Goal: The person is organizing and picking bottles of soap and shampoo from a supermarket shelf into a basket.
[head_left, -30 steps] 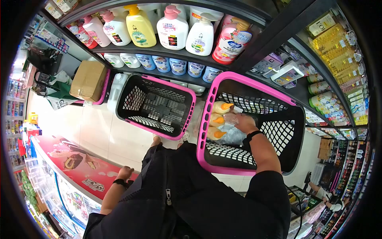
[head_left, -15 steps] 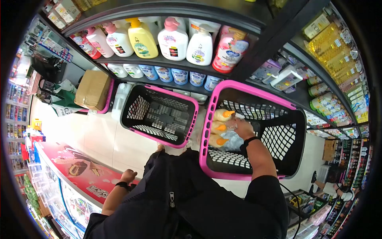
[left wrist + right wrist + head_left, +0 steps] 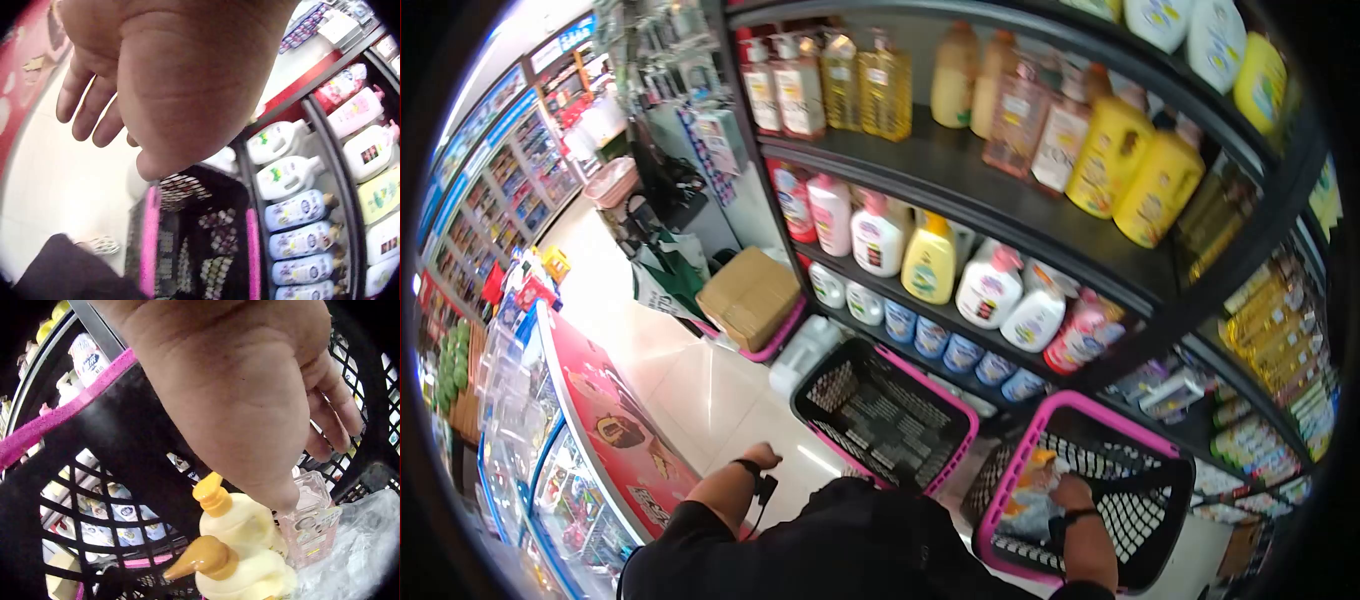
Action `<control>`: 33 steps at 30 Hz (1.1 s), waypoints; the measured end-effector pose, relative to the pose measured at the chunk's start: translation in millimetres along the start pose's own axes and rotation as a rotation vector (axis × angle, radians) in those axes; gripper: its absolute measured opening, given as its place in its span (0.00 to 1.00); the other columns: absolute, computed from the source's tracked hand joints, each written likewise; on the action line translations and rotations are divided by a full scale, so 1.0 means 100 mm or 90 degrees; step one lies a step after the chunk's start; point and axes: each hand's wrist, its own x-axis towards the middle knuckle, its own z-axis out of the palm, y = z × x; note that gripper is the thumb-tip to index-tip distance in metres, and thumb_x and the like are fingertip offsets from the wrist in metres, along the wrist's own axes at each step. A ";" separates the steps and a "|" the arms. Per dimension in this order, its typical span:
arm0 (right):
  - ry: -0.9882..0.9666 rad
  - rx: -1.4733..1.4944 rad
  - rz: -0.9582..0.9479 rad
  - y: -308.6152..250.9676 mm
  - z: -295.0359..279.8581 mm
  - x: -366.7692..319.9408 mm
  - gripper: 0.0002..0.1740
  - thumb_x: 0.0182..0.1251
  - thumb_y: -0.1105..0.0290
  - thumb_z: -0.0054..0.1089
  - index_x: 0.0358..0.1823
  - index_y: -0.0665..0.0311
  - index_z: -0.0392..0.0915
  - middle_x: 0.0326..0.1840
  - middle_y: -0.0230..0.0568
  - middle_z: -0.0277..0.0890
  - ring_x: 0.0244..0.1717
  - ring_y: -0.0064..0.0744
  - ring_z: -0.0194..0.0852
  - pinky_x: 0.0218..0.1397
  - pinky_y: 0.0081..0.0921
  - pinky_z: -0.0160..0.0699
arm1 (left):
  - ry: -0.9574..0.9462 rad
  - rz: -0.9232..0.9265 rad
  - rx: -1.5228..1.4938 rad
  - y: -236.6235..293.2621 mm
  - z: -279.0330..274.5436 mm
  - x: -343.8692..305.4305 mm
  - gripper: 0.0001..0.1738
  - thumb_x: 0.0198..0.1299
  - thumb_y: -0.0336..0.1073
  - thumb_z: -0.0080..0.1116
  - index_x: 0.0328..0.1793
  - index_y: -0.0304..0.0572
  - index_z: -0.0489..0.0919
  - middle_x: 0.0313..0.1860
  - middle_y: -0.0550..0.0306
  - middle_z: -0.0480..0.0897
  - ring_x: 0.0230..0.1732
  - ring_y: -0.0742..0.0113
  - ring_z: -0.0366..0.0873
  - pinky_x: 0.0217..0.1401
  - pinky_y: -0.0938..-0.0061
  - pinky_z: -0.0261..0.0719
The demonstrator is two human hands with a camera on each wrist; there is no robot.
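Note:
My right hand (image 3: 250, 394) is inside the pink-rimmed black basket (image 3: 1014, 470), its fingers loosely bent in the right wrist view. Its thumb is at the top of a clear pink bottle (image 3: 312, 540); contact is hard to tell. Cream bottles (image 3: 247, 575) with orange pumps stand beside that bottle, and crumpled clear plastic (image 3: 362, 550) lies on its other side. Holding nothing, my left hand (image 3: 169, 75) hangs with relaxed fingers above the floor, near the second black basket (image 3: 149, 250), which has a pink rim.
Shelves (image 3: 1000, 170) of bottles rise behind both baskets. A cardboard box (image 3: 750, 298) and a white jug (image 3: 805, 355) stand left of the second basket. On the left is a red-sided counter (image 3: 615, 420). Tiled floor (image 3: 710, 390) shows between counter and baskets.
The head view has tilted up and swung left, bringing the upper shelf into view and the baskets lower. My right hand stays inside the right basket; my left hand still hangs free.

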 end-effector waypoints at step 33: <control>0.619 0.340 0.155 -1.47 0.24 -2.24 0.13 0.71 0.64 0.61 0.41 0.70 0.82 0.37 0.58 0.83 0.39 0.61 0.82 0.43 0.45 0.80 | 0.980 0.353 -0.514 3.13 -6.37 -0.93 0.56 0.47 0.60 0.76 0.77 0.37 0.65 0.63 0.33 0.70 0.67 0.37 0.69 0.70 0.54 0.70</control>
